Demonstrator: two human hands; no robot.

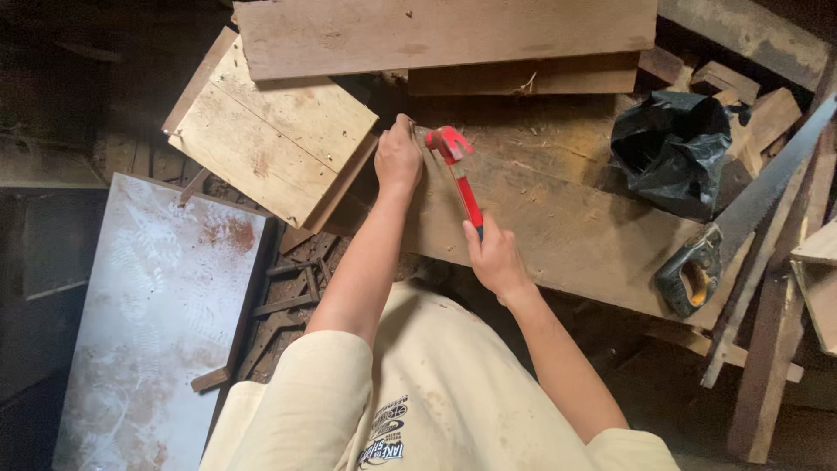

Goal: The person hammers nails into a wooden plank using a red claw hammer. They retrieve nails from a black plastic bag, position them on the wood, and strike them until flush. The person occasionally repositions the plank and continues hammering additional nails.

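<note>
Hammer (pixel 459 174), red, sits in the right hand (pixel 495 257), gripped low on the handle, head over the wide board (pixel 558 227) on the desk. Left hand (pixel 398 157) pinches something too small to tell beside the head. Judged best: short taps, fingers low, wrist loose.

- At twelve o'clock we see a hammer (pixel 458 174) in bright red, head and handle alike.
- Our sleeves (pixel 305 392) are pale cream, with a dark printed patch on the shirt at six o'clock.
- The plank (pixel 567 227) under the hammer is dull brown, dusted with pale sawdust.
- At eleven o'clock a square board (pixel 270 139) shows light yellowish wood with a fine speckled grain.
- At two o'clock sits a glossy black bag (pixel 671 144).
- At three o'clock the saw (pixel 741 218) has a grey blade and a black-and-yellow handle.
- At eight o'clock a grey-white panel (pixel 157 323) carries rusty brown blotches and a faint leafy pattern.
</note>
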